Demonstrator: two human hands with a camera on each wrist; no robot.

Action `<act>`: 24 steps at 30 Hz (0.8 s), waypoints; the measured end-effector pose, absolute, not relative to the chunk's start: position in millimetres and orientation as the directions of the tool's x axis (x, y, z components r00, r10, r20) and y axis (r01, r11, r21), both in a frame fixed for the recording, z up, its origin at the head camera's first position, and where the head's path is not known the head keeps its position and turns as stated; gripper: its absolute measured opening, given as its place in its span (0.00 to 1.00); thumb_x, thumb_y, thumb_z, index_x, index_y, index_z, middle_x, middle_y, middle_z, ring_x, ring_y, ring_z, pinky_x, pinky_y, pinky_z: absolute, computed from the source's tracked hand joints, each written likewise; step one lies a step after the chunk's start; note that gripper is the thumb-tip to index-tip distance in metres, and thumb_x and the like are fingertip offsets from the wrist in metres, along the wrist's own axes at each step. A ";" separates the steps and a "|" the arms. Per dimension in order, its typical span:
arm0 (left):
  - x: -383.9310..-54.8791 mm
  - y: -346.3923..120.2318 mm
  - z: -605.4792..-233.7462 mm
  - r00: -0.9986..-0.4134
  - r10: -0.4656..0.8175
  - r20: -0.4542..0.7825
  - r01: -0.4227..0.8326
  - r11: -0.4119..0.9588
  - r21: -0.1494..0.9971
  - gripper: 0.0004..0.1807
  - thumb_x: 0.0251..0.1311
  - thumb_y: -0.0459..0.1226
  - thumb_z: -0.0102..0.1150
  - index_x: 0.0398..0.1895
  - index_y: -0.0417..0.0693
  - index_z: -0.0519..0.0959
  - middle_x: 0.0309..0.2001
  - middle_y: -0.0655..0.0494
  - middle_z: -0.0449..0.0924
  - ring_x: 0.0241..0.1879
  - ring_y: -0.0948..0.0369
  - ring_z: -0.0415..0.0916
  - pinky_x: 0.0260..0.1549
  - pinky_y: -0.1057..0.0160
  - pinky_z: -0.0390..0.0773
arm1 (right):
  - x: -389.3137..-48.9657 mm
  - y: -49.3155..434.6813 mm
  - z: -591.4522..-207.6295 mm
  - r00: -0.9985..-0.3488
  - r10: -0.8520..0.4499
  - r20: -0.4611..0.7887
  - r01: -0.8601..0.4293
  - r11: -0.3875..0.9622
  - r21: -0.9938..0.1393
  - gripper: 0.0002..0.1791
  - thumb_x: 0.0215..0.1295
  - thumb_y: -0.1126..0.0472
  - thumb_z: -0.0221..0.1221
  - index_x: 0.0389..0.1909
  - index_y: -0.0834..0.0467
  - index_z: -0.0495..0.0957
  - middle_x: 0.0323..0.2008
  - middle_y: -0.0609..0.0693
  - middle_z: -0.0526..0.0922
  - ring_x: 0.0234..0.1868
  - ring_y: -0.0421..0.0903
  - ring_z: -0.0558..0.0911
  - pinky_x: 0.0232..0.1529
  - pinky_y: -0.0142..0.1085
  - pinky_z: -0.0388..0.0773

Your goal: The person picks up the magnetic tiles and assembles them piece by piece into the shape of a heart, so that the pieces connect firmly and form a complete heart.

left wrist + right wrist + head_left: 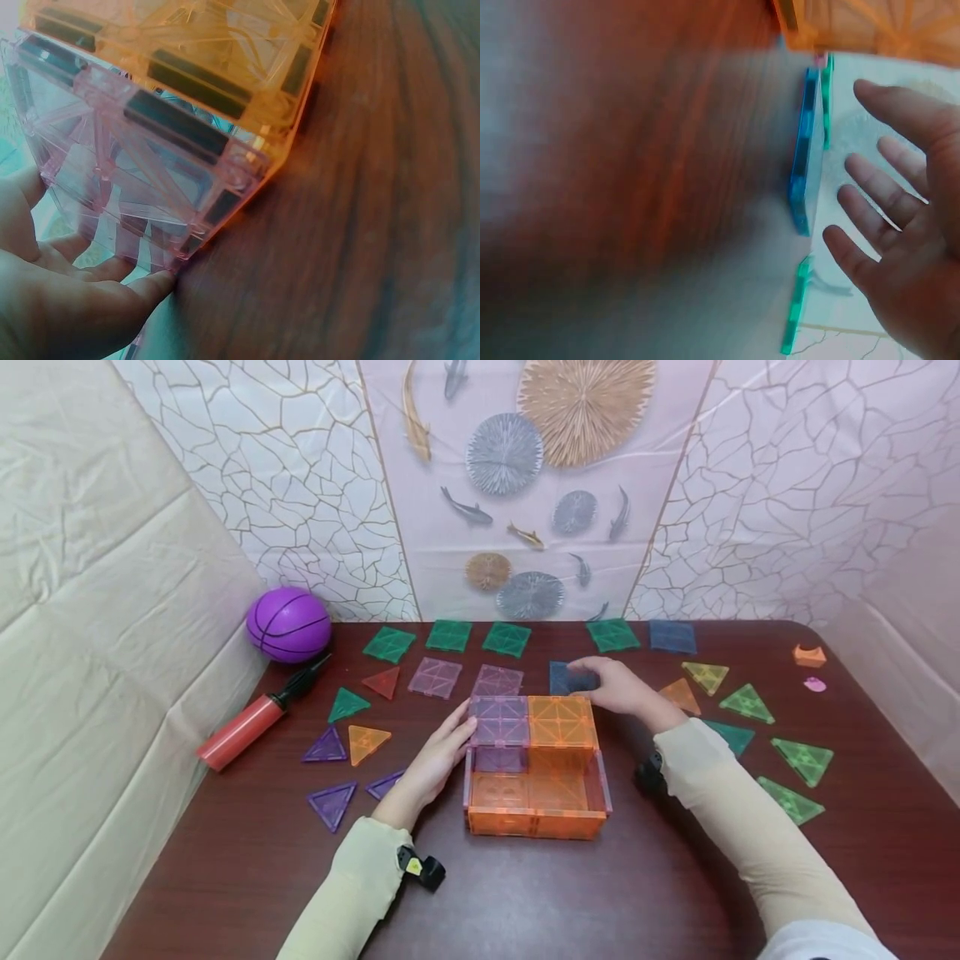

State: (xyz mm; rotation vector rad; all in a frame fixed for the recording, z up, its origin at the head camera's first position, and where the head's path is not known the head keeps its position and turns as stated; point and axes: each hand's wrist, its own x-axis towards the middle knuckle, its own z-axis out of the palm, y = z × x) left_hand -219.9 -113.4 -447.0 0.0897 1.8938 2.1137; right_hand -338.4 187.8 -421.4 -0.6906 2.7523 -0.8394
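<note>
A box-like structure of translucent magnetic tiles (534, 823) stands on the table in the head view, with low orange walls at the front. Its raised back part is topped by a pinkish-purple tile (498, 721) and an orange tile (561, 721). My left hand (437, 758) rests its fingers against the structure's left side; in the left wrist view they touch a pink side panel (142, 172). Behind the structure, my right hand (618, 685) reaches over a blue square tile (559, 677) with fingers spread. The right wrist view shows that hand (907, 217) holding nothing.
Green tiles (448, 635) and another blue tile (672, 637) line the back. Purple (332, 806) and orange triangles (368, 744) lie left, green triangles (802, 762) right. A purple ball (288, 625) and red hand pump (242, 732) sit at the left edge.
</note>
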 end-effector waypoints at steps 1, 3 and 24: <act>-219.7 -113.3 -446.9 -0.953 0.263 -0.153 -0.181 -0.087 0.980 0.34 0.73 0.46 0.44 0.77 0.53 0.47 0.77 0.45 0.40 0.74 0.50 0.44 0.70 0.47 0.48 | -341.9 188.0 -422.3 -0.879 -0.475 -0.041 -0.372 0.737 -0.564 0.31 0.60 0.63 0.64 0.64 0.65 0.68 0.62 0.65 0.71 0.64 0.62 0.68 0.62 0.58 0.64; -219.4 -113.0 -446.7 -0.953 0.261 -0.155 -0.184 -0.092 0.979 0.34 0.73 0.46 0.44 0.77 0.53 0.47 0.77 0.45 0.41 0.74 0.51 0.44 0.70 0.48 0.49 | -348.4 188.3 -423.8 -0.882 -0.468 -0.058 -0.362 0.751 -0.553 0.35 0.60 0.61 0.65 0.67 0.64 0.65 0.65 0.65 0.67 0.67 0.63 0.64 0.64 0.59 0.61; -203.3 -111.8 -444.8 -0.925 0.313 -0.215 -0.267 -0.136 0.954 0.35 0.75 0.50 0.38 0.78 0.57 0.40 0.78 0.52 0.34 0.76 0.53 0.33 0.71 0.45 0.38 | -352.9 200.4 -413.3 -0.890 -0.455 -0.035 -0.381 0.784 -0.489 0.33 0.58 0.49 0.66 0.59 0.66 0.75 0.63 0.67 0.70 0.65 0.63 0.66 0.63 0.58 0.63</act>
